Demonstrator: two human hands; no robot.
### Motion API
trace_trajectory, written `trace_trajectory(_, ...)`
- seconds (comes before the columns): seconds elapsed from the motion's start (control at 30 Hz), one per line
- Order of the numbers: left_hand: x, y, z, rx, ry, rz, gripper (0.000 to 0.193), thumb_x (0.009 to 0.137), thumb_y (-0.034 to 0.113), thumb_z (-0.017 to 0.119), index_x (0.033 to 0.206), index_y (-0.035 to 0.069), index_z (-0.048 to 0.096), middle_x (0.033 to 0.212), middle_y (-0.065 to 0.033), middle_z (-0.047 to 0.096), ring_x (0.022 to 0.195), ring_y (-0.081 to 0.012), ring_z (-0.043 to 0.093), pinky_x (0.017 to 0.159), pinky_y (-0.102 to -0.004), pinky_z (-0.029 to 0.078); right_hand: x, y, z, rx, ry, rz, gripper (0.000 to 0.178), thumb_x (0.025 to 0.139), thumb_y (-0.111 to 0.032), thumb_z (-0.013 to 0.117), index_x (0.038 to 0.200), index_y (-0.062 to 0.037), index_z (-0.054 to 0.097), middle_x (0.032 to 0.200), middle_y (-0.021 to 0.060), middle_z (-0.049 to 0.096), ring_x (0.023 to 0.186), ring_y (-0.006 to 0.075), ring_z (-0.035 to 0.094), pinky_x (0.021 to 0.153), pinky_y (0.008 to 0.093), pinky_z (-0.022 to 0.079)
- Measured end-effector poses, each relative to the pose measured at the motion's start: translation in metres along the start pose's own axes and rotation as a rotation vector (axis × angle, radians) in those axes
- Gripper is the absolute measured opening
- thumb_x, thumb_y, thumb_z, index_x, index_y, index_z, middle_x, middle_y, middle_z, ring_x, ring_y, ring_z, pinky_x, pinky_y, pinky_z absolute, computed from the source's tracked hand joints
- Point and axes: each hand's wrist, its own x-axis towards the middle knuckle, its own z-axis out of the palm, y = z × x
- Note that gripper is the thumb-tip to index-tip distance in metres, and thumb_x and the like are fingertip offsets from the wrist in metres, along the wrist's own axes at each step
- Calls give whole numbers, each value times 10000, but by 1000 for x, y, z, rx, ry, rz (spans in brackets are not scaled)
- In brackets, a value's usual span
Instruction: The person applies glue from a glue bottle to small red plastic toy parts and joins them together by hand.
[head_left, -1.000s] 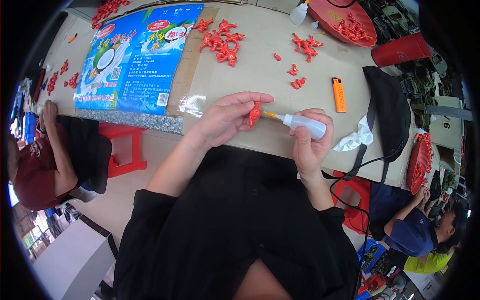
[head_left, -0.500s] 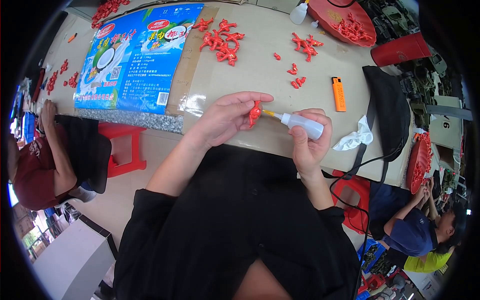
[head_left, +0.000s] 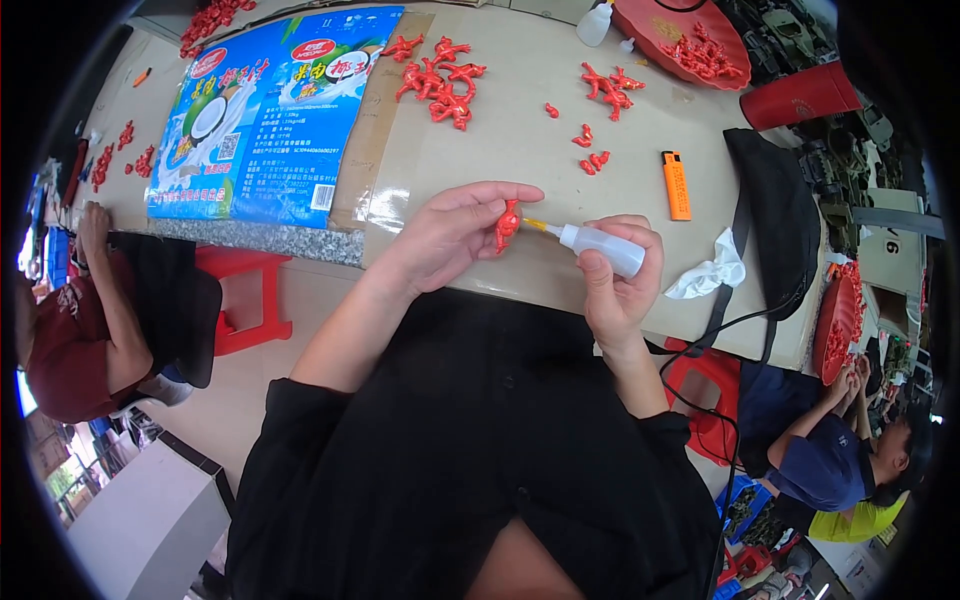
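My left hand (head_left: 450,232) pinches a small red plastic figure (head_left: 507,224) above the near edge of the table (head_left: 520,120). In my right hand (head_left: 617,283) is a small white squeeze bottle (head_left: 601,247), lying sideways, its yellow nozzle tip touching the red figure. Both hands hover close together over the beige tabletop. Loose red figures lie further back: a pile (head_left: 440,72) near the blue printed sack (head_left: 262,112) and a few scattered pieces (head_left: 596,120) to the right.
An orange lighter (head_left: 676,185), a crumpled white tissue (head_left: 708,277) and a black bag (head_left: 778,215) lie to my right. Red trays (head_left: 690,32) of red pieces sit at the far right. Red stools (head_left: 238,295) stand below; other people sit at left (head_left: 90,320) and lower right (head_left: 840,450).
The bottle's nozzle has stayed at the red figure; both hands have shifted only slightly.
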Motion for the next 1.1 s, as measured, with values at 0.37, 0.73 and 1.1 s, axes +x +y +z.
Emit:
trace_trajectory(0.37, 0, 0, -1, -7, 7, 13, 369, 852, 155, 445, 1156, -53, 421, 770, 13, 480, 660, -52, 431, 577, -176, 350, 0, -1, -1, -47, -5, -23, 252, 776, -61, 578, 955, -3, 410, 906, 114, 470, 760, 133, 489, 653, 226, 418)
trace_trajectory(0.73, 0, -2, -1, 6, 1, 13, 374, 853, 168, 454, 1159, -45, 423, 781, 19, 486, 666, -48, 434, 582, -174, 354, -1, 1, 0, -31, 0, -34, 253, 784, -79, 574, 962, -7, 410, 913, 108, 465, 720, 117, 481, 622, 212, 412)
trace_trajectory(1.1, 0, -2, -2, 0, -14, 23, 377, 848, 167, 469, 1160, -39, 424, 804, 19, 492, 674, -43, 430, 583, -168, 346, 1, -1, -1, -80, -24, -60, 255, 792, -103, 572, 967, -14, 410, 921, 101, 458, 714, 113, 479, 613, 205, 410)
